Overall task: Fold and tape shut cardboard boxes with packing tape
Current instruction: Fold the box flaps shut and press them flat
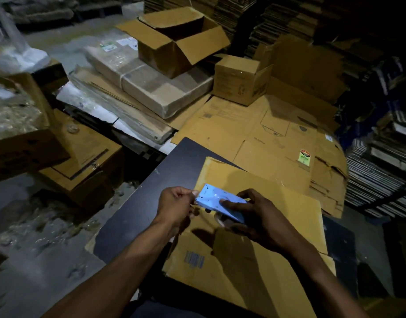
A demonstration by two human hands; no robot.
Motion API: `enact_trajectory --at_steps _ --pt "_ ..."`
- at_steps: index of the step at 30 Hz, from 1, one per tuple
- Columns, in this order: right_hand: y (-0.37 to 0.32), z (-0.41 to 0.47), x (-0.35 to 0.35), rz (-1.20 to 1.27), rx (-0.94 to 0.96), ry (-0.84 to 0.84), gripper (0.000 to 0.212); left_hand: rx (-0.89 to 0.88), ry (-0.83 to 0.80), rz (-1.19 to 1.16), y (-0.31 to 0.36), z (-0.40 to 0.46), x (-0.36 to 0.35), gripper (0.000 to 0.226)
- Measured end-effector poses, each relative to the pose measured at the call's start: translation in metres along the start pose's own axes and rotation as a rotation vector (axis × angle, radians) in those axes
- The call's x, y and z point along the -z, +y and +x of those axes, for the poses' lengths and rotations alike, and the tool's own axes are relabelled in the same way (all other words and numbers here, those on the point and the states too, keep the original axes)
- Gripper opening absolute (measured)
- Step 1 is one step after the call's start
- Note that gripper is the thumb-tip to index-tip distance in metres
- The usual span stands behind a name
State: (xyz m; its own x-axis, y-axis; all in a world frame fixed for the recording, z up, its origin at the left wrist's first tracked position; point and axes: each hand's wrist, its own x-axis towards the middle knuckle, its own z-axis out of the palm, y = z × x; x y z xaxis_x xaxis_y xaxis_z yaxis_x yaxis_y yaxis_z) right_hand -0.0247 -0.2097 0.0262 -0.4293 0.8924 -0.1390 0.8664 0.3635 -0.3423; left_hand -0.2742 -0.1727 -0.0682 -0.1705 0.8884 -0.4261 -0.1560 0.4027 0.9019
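tape dispenser held over a flattened box

the flattened cardboard box [254, 244] lies on a dark table [133, 216], its long axis running from near-left to far-right, smooth brown board with a barcode near its left edge; its near and right edges overhang the tabletop; bare dark tabletop shows to the left of it; beyond the table lie more flattened cartons [266, 129], a small closed box [241, 79] and an open carton [176, 40] on a plastic-wrapped bundle [149, 83]; stacked board walls in the right side; the right hand [254, 216] has fingers curled round a pale blue tape dispenser [220, 203], a flat glossy plate pointing far-left, just above the box; the left hand [176, 203] pinches its front end, where whether tape is held cannot be told.
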Motion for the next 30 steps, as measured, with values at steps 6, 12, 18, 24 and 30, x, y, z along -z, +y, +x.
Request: enact_trajectory --at_steps 6,12,18,24,30 --pt "0.003 -0.003 0.009 -0.081 0.023 -0.055 0.058 0.069 0.104 0.001 -0.015 0.021 0.011 0.025" --pt "0.008 0.004 0.012 -0.132 0.011 -0.07 0.059 -0.01 0.228 0.157 -0.025 0.038 0.02 0.027" --pt "0.016 0.017 0.003 -0.293 -0.016 -0.168 0.056 -0.028 0.205 0.273 -0.05 0.047 0.026 0.03" --pt "0.008 0.039 -0.018 -0.351 -0.034 -0.219 0.056 0.024 0.236 0.264 -0.078 0.06 0.033 0.024" --pt "0.004 0.047 -0.019 -0.365 -0.062 -0.28 0.048 0.073 0.197 0.238 -0.097 0.06 0.026 0.028"
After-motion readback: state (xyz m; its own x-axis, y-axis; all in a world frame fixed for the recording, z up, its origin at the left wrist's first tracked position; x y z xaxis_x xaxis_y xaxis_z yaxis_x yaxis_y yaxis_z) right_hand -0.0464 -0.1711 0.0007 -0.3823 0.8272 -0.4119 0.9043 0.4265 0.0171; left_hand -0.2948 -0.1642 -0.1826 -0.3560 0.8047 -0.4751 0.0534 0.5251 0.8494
